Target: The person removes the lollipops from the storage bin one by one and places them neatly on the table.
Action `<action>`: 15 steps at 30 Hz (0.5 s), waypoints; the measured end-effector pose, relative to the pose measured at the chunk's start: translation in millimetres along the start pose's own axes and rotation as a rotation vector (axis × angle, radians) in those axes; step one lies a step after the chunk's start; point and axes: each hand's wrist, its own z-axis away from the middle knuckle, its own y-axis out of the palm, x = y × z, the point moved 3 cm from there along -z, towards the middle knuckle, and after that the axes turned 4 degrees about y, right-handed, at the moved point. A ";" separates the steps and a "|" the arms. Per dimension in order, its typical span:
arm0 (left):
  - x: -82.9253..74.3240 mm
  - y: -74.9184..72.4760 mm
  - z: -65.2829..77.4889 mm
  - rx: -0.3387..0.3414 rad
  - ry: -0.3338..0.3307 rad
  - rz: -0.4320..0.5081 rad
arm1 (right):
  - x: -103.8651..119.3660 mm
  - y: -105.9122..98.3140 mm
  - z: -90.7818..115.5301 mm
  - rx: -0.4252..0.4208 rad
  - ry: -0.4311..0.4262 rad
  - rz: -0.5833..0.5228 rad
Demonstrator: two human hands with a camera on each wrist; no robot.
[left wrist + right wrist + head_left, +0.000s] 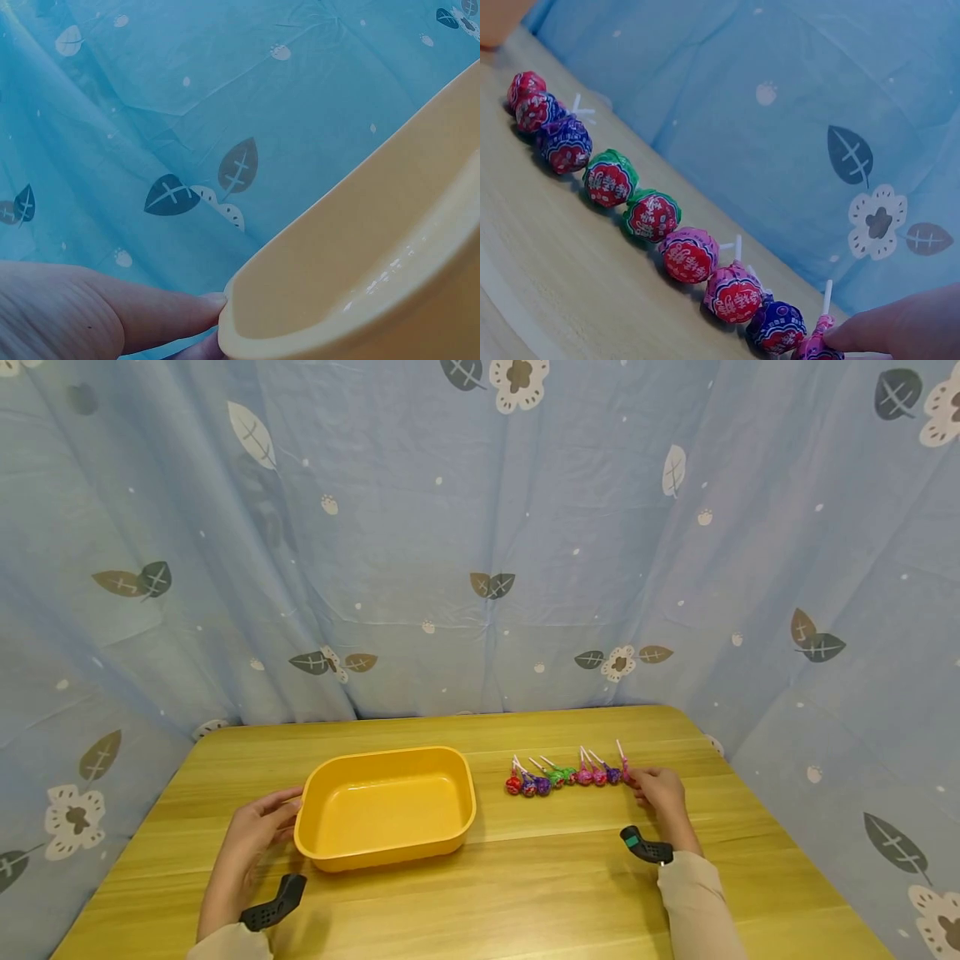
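Note:
A yellow plastic tray point(386, 852) stands left of centre on the table. My left hand point(253, 831) is at its left end, straight thumb and fingers touching the outside of the rim; in the left wrist view the thumb point(172, 311) meets the tray's corner point(231, 319). To the right lies a row of wrapped lollipops, with red point(513, 785), purple point(543, 786), green point(556, 778) and pink point(584, 777) wrappers. At its right end my right hand point(660, 789) pinches a pink lollipop point(821, 346) by the wrapper, its white stick pointing up.
The wooden table point(525, 893) has a rounded far-right corner. A blue curtain point(420, 527) with leaf and flower prints hangs close behind its far edge and along the sides. The sticks of the row point mostly toward the curtain. Each wrist carries a black camera mount point(647, 846).

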 end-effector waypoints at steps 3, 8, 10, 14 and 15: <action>-0.6 0.5 0.3 -0.001 -0.002 0.004 | 0.3 -0.6 -1.4 0.004 -0.004 0.022; -1.1 0.2 -0.3 0.006 -0.007 -0.016 | 1.4 -1.8 -2.3 0.034 -0.033 0.047; -0.7 -0.1 -1.0 0.006 -0.011 -0.018 | 2.0 -1.9 -1.5 0.040 -0.038 0.051; -0.1 -0.4 -1.8 0.006 -0.023 -0.014 | 2.3 -1.8 -0.3 0.038 -0.037 0.051; 0.0 -0.5 -1.8 0.007 -0.026 -0.012 | 2.2 -2.1 0.0 0.040 -0.037 0.045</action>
